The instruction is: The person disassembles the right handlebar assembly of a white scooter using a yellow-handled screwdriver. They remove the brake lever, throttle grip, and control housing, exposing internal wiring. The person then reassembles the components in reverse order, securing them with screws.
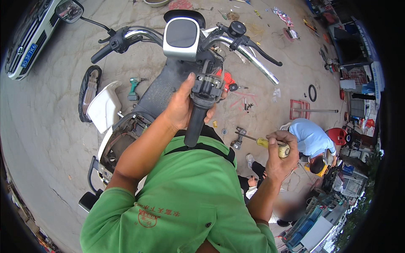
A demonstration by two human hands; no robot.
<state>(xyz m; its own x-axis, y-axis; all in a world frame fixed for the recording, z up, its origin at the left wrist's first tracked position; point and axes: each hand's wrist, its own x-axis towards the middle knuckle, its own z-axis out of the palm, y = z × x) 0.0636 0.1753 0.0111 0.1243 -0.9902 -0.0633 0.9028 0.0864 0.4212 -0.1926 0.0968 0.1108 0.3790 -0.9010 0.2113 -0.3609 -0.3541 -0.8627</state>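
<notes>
My left hand [182,101] is closed around a black handlebar grip [195,126] with its switch housing [207,86], held off the bare end of the chrome handlebar [265,71]. The grip hangs end-down in front of my green shirt. My right hand [282,162] grips a yellow-handled screwdriver [263,141] at lower right, its shaft pointing left. Beyond my left hand stands the scooter's front, with a white-framed display [180,36] and dark floorboard [157,88]; its open body [118,143] shows at left.
A green drill [135,88], white panel [103,109] and seat [89,95] lie left; a grey drill [238,139] and red frame [299,109] right. A bent-over person in blue [306,133] and another person's legs [255,168] are at right; a white vehicle [29,38] is upper left.
</notes>
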